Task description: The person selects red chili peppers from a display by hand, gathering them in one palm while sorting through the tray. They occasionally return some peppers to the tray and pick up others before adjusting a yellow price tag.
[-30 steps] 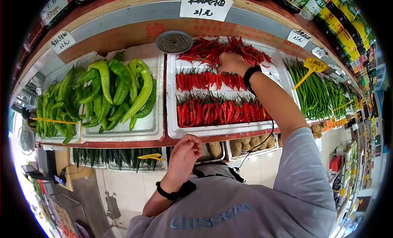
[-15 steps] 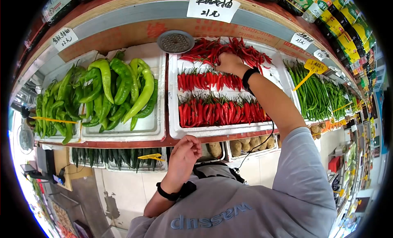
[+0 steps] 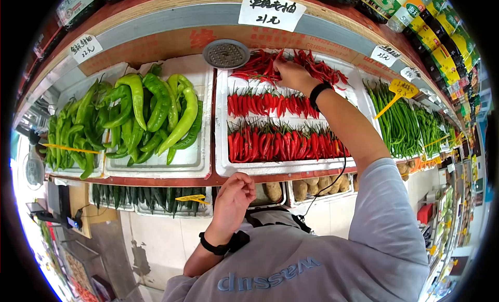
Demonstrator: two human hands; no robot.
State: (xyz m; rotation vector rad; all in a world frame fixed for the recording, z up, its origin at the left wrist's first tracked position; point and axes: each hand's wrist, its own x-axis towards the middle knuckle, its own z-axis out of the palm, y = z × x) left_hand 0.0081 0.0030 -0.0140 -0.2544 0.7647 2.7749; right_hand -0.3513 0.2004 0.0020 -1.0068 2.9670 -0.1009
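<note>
My right hand (image 3: pixel 293 76) reaches to the back of a white foam tray (image 3: pixel 222 169), its fingers closed on red chili peppers (image 3: pixel 254 65) in a loose pile. Exactly how many peppers it grips is hidden. Nearer to me in the same tray lie two neat rows of red chilies (image 3: pixel 280 141), stems pointing away. In front of my body hangs my left hand (image 3: pixel 236 195), fingers curled in and nothing visible in them, just below the shelf edge.
Big green peppers (image 3: pixel 156 109) fill trays on the left. A round metal disc with holes (image 3: pixel 226 54) sits at the tray's back corner. Thin green chilies (image 3: pixel 397 122) with a yellow price tag (image 3: pixel 403 88) lie right. Potatoes (image 3: pixel 317 186) stand below; a priced shelf (image 3: pixel 176 18) overhangs the back.
My right hand has shifted slightly up and left within the loose chili pile, and some chilies there have parted. My left hand stays where it was.
</note>
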